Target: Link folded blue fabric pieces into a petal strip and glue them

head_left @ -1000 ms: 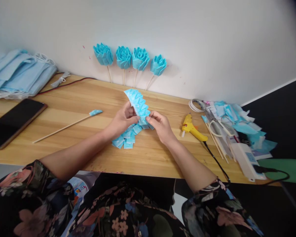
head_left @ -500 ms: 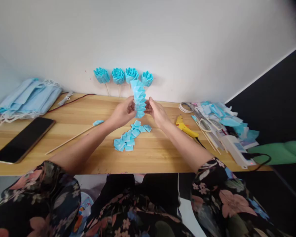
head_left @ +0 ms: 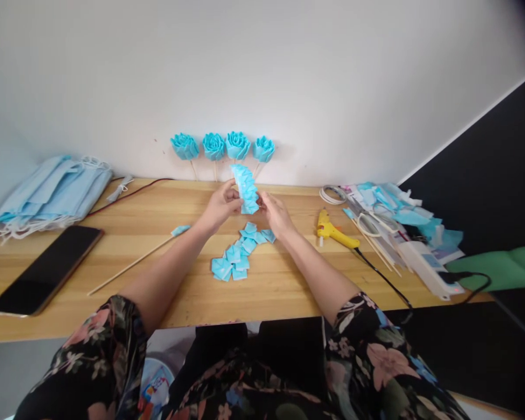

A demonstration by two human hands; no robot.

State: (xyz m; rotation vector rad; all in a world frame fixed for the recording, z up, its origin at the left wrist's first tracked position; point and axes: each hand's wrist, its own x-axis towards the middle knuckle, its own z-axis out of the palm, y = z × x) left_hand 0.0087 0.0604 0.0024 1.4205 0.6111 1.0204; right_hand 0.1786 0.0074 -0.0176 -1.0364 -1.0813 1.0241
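A curved strip of overlapping blue folded petals (head_left: pixel 247 189) is held up above the table. My left hand (head_left: pixel 221 205) pinches its left side between thumb and fingers. At the strip's right edge, my right hand (head_left: pixel 277 214) has its fingers bent and closed on it; their tips are partly hidden. Below lies a loose pile of blue folded pieces (head_left: pixel 240 254). A wooden stick (head_left: pixel 133 263) with a blue folded tip rests left of my left forearm. Several blue flowers on sticks (head_left: pixel 213 146) stand behind, near the wall.
At the left are a stack of blue face masks (head_left: pixel 55 186) and a black phone (head_left: pixel 46 268). To the right lie a yellow glue gun (head_left: pixel 338 233), white-handled scissors (head_left: pixel 378 224), blue fabric scraps (head_left: pixel 394 201) and a white power strip (head_left: pixel 426 271). The table's front edge is close to me.
The petal strip is lower and more curved, its top now below the flowers. Both hands stay at it. The camera view has shifted slightly, and the glue gun's cord shows more.
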